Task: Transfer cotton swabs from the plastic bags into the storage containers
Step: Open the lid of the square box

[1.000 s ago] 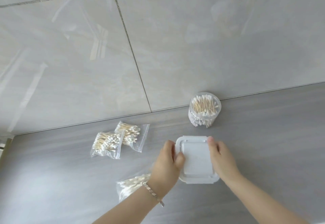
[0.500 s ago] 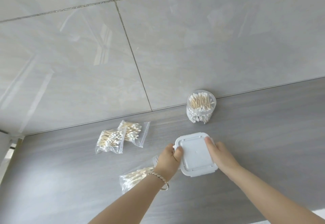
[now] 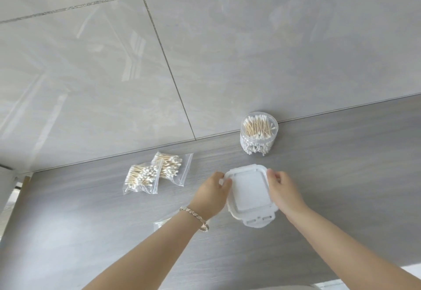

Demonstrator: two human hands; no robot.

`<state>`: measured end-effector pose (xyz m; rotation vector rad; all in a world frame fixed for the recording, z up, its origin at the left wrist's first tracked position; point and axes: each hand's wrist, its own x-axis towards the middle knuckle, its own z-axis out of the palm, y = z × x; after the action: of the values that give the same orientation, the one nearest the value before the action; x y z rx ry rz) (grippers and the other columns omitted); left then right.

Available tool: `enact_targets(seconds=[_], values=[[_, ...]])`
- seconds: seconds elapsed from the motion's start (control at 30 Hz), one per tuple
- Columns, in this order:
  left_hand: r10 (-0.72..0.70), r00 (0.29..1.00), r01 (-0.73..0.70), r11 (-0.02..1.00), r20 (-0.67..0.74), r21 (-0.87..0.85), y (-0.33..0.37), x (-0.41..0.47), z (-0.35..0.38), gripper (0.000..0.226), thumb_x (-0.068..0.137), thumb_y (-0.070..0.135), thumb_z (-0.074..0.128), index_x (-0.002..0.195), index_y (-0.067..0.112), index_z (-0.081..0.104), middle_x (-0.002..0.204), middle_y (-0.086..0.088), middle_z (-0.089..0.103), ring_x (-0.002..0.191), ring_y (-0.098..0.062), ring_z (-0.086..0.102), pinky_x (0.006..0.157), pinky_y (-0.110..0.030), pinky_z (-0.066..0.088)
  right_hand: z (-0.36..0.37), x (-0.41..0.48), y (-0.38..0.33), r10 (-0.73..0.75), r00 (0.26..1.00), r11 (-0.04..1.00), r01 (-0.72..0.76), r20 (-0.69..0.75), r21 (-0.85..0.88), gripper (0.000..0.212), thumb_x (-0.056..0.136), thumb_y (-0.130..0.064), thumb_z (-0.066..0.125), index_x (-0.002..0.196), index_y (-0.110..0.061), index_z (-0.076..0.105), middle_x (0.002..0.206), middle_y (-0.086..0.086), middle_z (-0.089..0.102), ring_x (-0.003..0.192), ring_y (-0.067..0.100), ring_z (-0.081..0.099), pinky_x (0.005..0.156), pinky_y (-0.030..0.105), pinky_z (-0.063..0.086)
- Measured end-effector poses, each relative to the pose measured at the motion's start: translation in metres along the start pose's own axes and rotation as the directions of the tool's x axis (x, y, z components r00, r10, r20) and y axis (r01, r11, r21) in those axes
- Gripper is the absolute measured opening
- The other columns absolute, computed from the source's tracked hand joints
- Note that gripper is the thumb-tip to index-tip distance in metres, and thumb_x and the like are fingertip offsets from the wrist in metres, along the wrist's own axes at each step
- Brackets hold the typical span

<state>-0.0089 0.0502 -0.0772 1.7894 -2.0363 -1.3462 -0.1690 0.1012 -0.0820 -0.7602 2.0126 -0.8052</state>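
Note:
A white square storage container [image 3: 248, 195] with its lid on sits on the grey counter [image 3: 341, 175]. My left hand [image 3: 213, 192] grips its left edge and my right hand [image 3: 284, 190] grips its right edge. The clip flap at the container's near side sticks outward. Two clear plastic bags of cotton swabs [image 3: 141, 179] [image 3: 169, 167] lie overlapping to the left. A third bag [image 3: 163, 223] is mostly hidden under my left forearm. A round clear jar [image 3: 258, 136] full of cotton swabs stands behind the container by the wall.
A glossy grey tiled wall [image 3: 205, 50] rises right behind the counter. The counter's left end [image 3: 25, 181] drops off near a white fixture. Bare counter stretches to the right of the container and jar.
The near clip flap of the white container now sticks out; before it lay flat. Both hands have shifted along the container's sides. The camera has moved, so the third bag is more covered.

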Motion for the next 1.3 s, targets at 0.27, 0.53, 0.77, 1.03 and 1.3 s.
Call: enact_targets(seconds=[0.27, 0.53, 0.77, 1.03, 1.3], values=[[-0.191, 0.951, 0.115, 0.948, -0.242, -0.296, -0.012, -0.001, 0.018, 0.032, 0.096, 0.038, 0.038, 0.075, 0.015, 0.039, 0.064, 0.004, 0.042, 0.063, -0.016, 0.042, 0.056, -0.026, 0.034, 0.029, 0.02, -0.015, 0.013, 0.996, 0.988, 0.002, 0.093, -0.157, 0.061, 0.099, -0.043, 0.017, 0.05, -0.01, 0.034, 0.055, 0.006, 0.041, 0.059, 0.023, 0.043, 0.057, 0.032, 0.027], [-0.169, 0.95, 0.116, 0.971, -0.261, -0.208, -0.006, -0.003, 0.009, 0.032, 0.095, 0.041, 0.039, 0.086, 0.01, 0.034, 0.065, 0.005, 0.042, 0.06, -0.013, 0.043, 0.058, -0.029, 0.033, 0.023, 0.021, -0.01, -0.021, 0.998, 0.994, 0.028, 0.063, -0.109, 0.047, 0.095, -0.049, 0.03, 0.068, -0.011, 0.038, 0.064, 0.001, 0.043, 0.062, 0.019, 0.046, 0.056, 0.031, 0.03], [0.129, 0.882, -0.273, 0.923, -0.453, -0.27, 0.018, -0.012, -0.02, 0.014, 0.093, 0.03, 0.046, 0.091, 0.017, 0.042, 0.059, 0.005, 0.042, 0.053, -0.01, 0.042, 0.055, -0.023, 0.035, -0.027, -0.006, -0.048, -0.393, 0.914, 0.913, 0.374, 0.101, 0.164, 0.045, 0.082, -0.044, 0.059, 0.076, 0.001, 0.052, 0.065, 0.002, 0.042, 0.062, 0.011, 0.04, 0.055, 0.025, 0.03], [0.191, 0.968, -0.158, 0.968, -0.163, 0.197, -0.042, -0.032, -0.034, 0.108, 0.056, 0.067, 0.067, 0.14, 0.012, 0.026, 0.139, -0.002, 0.033, 0.132, -0.017, 0.031, 0.109, -0.031, 0.028, -0.073, -0.004, -0.034, -0.76, 0.636, 0.627, 0.664, -0.133, -0.407, 0.008, 0.073, -0.007, 0.072, 0.081, -0.01, 0.073, 0.08, 0.003, 0.058, 0.072, 0.012, 0.051, 0.059, 0.019, 0.037], [0.048, 0.998, -0.021, 0.881, -0.045, 0.473, -0.085, -0.032, -0.016, 0.1, 0.072, 0.048, 0.07, 0.145, 0.017, 0.01, 0.144, 0.002, 0.036, 0.132, -0.016, 0.034, 0.111, -0.032, 0.024, -0.037, 0.022, 0.063, -0.482, 0.798, 0.459, 0.582, 0.362, -0.672, 0.033, 0.071, -0.015, 0.076, 0.103, -0.021, 0.07, 0.106, -0.002, 0.06, 0.106, 0.022, 0.057, 0.083, 0.025, 0.042]])
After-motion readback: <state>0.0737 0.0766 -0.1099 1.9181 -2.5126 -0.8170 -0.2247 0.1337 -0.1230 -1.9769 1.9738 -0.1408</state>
